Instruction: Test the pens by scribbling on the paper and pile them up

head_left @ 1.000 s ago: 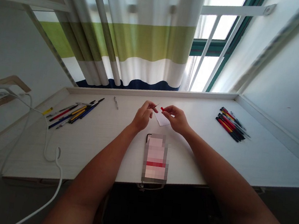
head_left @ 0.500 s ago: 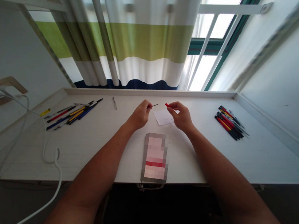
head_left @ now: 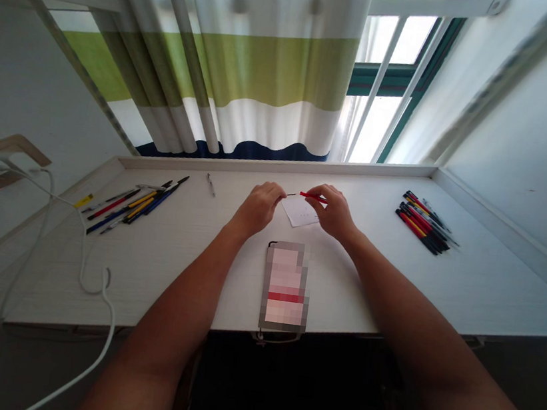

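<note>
Near the middle of the white desk, my left hand [head_left: 259, 208] pinches a thin dark refill [head_left: 291, 194] that points right. My right hand [head_left: 334, 211] is closed on a red pen barrel [head_left: 311, 196], its end facing the refill across a small gap. Under and between the hands lies a white paper [head_left: 299, 212] with faint marks. A phone [head_left: 286, 286], its screen blurred out, lies nearer the front edge.
Several pens [head_left: 135, 205] lie in a loose pile at the left, and another pile of pens [head_left: 425, 223] is at the right. A single pen [head_left: 211, 185] lies left of my hands. White cables [head_left: 110, 318] run over the left side of the desk [head_left: 175, 299].
The refill's tip and the red barrel's end are closer together. More of the red barrel shows in my right hand, and my left hand has turned slightly. The view has shifted a little.
</note>
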